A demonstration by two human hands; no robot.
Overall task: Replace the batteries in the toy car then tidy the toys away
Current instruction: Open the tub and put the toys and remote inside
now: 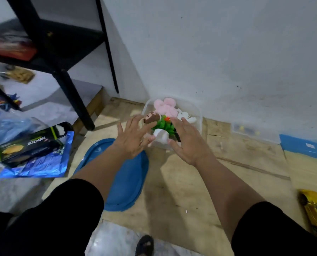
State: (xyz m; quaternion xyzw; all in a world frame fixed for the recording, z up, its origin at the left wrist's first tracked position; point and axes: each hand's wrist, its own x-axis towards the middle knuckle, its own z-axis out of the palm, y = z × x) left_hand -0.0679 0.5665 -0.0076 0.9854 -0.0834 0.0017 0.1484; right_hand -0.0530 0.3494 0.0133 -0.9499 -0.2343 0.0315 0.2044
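A clear plastic tub (197,115) stands on the wooden floor against the wall. It holds a pink plush (166,107), a white plush (186,116), a small brown plush (151,117) and a green toy plant in a white pot (163,130). My left hand (133,137) hovers at the tub's left front with fingers spread, holding nothing. Fingers apart and empty, my right hand (188,140) sits at the tub's right front. The tub's blue lid (124,182) lies on the floor beneath my left forearm. A yellow toy car (315,212) rests at the far right edge.
A black table leg (74,100) and frame stand to the left. A dark box (30,145) lies on a blue bag (41,165) at the left. Another clear box with a blue lid (305,147) sits by the wall on the right.
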